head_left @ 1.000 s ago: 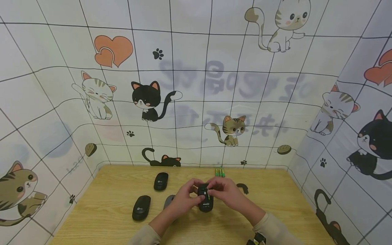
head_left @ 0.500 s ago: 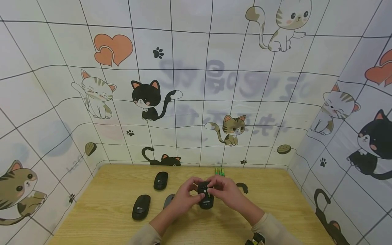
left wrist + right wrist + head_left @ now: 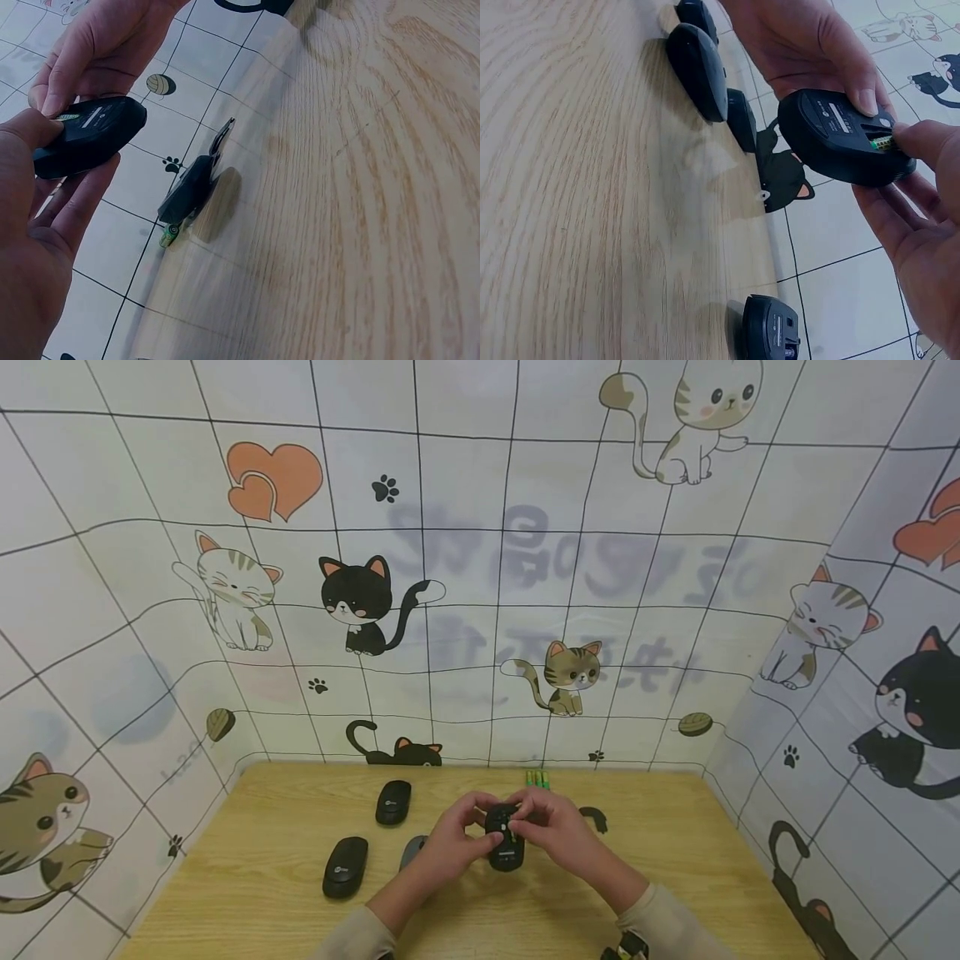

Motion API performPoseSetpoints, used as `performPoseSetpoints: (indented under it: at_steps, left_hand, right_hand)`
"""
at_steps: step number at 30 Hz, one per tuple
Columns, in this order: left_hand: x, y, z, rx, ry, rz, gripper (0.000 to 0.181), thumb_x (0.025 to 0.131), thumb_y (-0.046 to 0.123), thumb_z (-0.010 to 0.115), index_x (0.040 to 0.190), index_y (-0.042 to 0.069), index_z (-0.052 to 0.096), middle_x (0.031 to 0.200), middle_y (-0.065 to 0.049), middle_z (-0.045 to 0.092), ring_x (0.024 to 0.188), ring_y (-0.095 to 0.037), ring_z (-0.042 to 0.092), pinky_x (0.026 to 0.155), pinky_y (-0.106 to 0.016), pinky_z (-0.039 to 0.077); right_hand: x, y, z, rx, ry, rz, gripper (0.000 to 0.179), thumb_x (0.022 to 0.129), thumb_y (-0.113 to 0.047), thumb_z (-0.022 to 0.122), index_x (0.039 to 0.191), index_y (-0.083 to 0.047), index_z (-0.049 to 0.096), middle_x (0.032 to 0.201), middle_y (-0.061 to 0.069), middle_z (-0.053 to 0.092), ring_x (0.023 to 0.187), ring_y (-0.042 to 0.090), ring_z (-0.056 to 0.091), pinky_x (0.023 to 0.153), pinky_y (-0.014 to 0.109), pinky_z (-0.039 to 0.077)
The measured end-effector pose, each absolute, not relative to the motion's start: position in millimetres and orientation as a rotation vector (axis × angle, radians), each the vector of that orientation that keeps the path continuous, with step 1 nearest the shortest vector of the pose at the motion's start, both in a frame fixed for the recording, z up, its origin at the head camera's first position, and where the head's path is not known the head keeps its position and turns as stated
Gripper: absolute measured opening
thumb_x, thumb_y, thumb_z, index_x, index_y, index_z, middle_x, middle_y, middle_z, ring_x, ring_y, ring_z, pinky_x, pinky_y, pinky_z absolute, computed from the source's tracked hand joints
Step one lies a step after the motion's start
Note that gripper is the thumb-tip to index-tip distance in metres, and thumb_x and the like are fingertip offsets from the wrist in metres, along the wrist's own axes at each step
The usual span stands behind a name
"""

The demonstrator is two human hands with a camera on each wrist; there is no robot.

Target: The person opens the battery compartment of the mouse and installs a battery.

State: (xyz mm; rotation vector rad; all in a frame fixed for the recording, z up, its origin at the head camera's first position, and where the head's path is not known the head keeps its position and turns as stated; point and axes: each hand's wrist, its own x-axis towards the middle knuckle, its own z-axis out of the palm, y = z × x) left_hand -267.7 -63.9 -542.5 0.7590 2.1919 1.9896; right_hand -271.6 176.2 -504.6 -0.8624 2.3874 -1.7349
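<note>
A black computer mouse (image 3: pixel 507 855) is held bottom side up over the table by both hands. My left hand (image 3: pixel 456 842) grips its left side, thumb across the underside and fingers beneath. In the right wrist view a green battery (image 3: pixel 882 142) lies in the mouse's uncovered battery slot. My right hand (image 3: pixel 558 833) pinches at that battery, its thumb on the battery's end and the other fingers curled under the mouse. Part of the battery is hidden by the thumb.
Left on the table (image 3: pixel 247 877) are two black mice (image 3: pixel 393 802) (image 3: pixel 346 867) and a grey mouse (image 3: pixel 412 850), partly behind the left arm. Several green batteries (image 3: pixel 537 779) lie at the back. Another upturned mouse (image 3: pixel 769 330) and a curved dark cover (image 3: pixel 595 818) lie right.
The held mouse has risen slightly, farther from me. Less of the green battery shows beside the right thumb in the head view. Both hands keep their hold.
</note>
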Motion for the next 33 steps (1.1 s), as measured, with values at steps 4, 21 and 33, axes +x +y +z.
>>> performPoseSetpoints:
  at_steps: [4, 21, 33]
  left_hand:
    - [-268.2, -64.4, -542.8, 0.756, 2.203, 1.978, 0.04, 0.102, 0.004, 0.078, 0.14, 0.012, 0.065, 0.132, -0.013, 0.065, 0.105, -0.022, 0.067, 0.077, -0.03, 0.067]
    - [-268.5, -62.1, -540.4, 0.732, 2.187, 1.949, 0.042, 0.102, 0.005, 0.078, 0.14, 0.017, 0.066, 0.129, -0.008, 0.064, 0.105, -0.021, 0.069, 0.077, -0.032, 0.067]
    - [-268.3, -59.3, -540.4, 0.724, 2.187, 1.939, 0.043, 0.102, 0.004, 0.078, 0.14, 0.019, 0.066, 0.13, -0.008, 0.062, 0.106, -0.021, 0.069, 0.078, -0.033, 0.067]
  right_hand:
    - [-272.6, 176.5, -505.0, -0.884, 2.391, -1.722, 0.012, 0.105, -0.007, 0.077, 0.097, -0.011, 0.069, 0.133, 0.016, 0.068, 0.12, 0.029, 0.073, 0.098, 0.035, 0.063]
    - [-269.7, 177.9, -508.4, -0.718, 2.367, -1.784, 0.023, 0.105, -0.005, 0.075, 0.128, -0.005, 0.072, 0.13, 0.017, 0.074, 0.118, 0.032, 0.075, 0.09, 0.034, 0.065]
    - [-267.2, 175.1, -505.0, -0.648, 2.364, -1.825, 0.019, 0.102, 0.002, 0.073, 0.12, -0.004, 0.071, 0.124, 0.018, 0.075, 0.111, 0.032, 0.075, 0.085, 0.032, 0.064]
